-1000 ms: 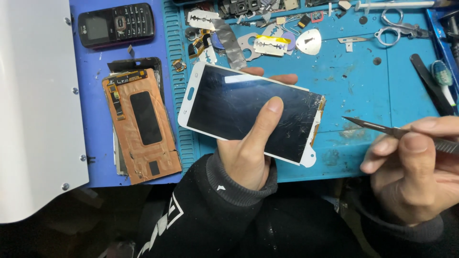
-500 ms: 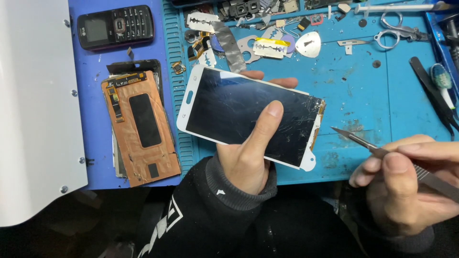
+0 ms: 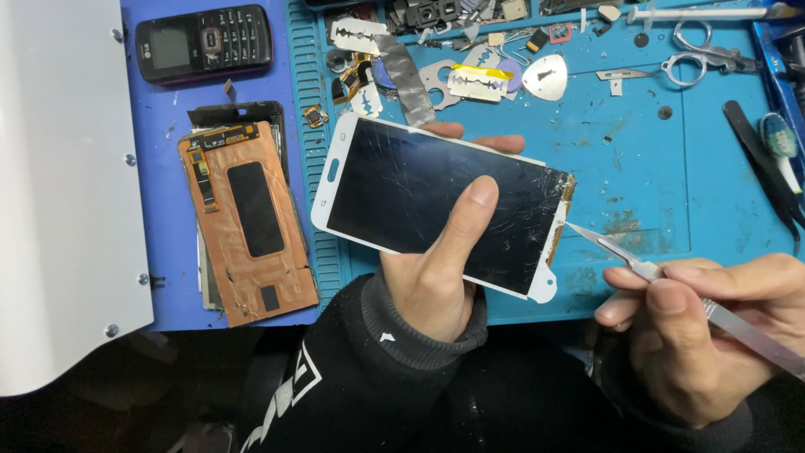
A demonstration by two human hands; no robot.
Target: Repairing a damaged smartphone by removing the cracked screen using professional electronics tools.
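My left hand (image 3: 440, 268) grips a white-framed phone screen (image 3: 411, 197) with cracked dark glass, thumb pressed on the glass, fingertips showing past its far edge. The screen is held tilted above the blue work mat (image 3: 637, 168). Its right end is broken and shows a copper-coloured edge (image 3: 567, 201). My right hand (image 3: 700, 335) pinches a thin metal blade tool (image 3: 620, 256), and the sharp tip touches the screen's broken right end.
A copper-backed display panel (image 3: 247, 222) lies on the purple mat at left, a black keypad phone (image 3: 204, 42) above it. Razor blades (image 3: 478, 82), a pick, scissors (image 3: 700, 50), tweezers and small parts crowd the far mat. A white device (image 3: 59, 184) fills the left.
My right hand has brought the blade tool leftward until its tip reaches the screen's broken right end. The left hand holds the screen about as before.
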